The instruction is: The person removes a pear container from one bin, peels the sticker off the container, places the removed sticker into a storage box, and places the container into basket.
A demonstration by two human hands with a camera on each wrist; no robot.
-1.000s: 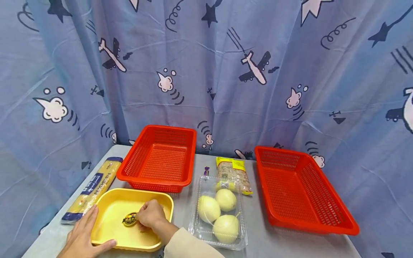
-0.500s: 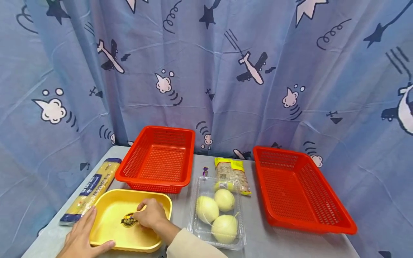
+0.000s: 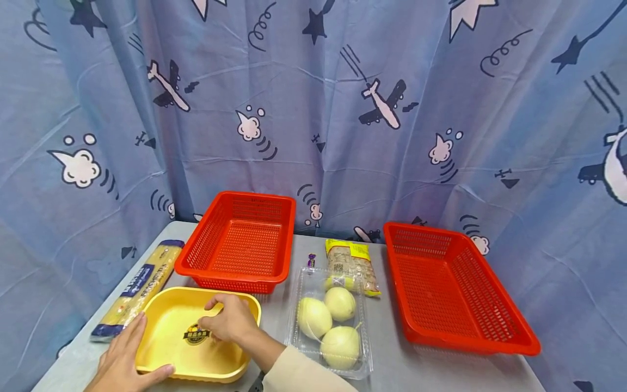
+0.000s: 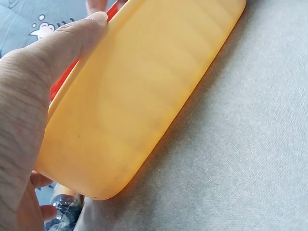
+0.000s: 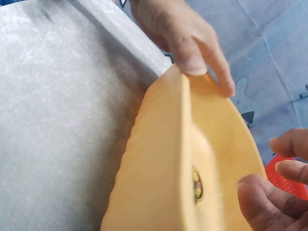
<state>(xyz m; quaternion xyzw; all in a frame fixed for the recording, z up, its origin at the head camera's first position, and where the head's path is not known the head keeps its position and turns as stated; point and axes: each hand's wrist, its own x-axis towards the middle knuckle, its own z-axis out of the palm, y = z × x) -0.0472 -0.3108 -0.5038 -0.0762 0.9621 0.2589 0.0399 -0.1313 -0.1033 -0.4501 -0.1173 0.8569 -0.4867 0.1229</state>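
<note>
Grey cloth, seemingly felt, covers table [image 3: 406, 365] before airplane-print curtain [image 3: 343, 109].

You see two red baskets [image 3: 238, 239] [image 3: 453, 286], a pear box [image 3: 330, 321], noodles [image 3: 351, 265] and spaghetti [image 3: 139, 286] on the counter [image 3: 392, 359].

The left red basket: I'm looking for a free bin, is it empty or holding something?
Empty. The left red basket shows only its bare mesh floor in the head view; nothing lies inside.

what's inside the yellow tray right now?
Inside the yellow tray lies a round dark-and-yellow sticker on its floor. The right hand reaches in over it, hiding the sticker's right edge and the floor beneath. The left hand holds the near-left rim.
</note>
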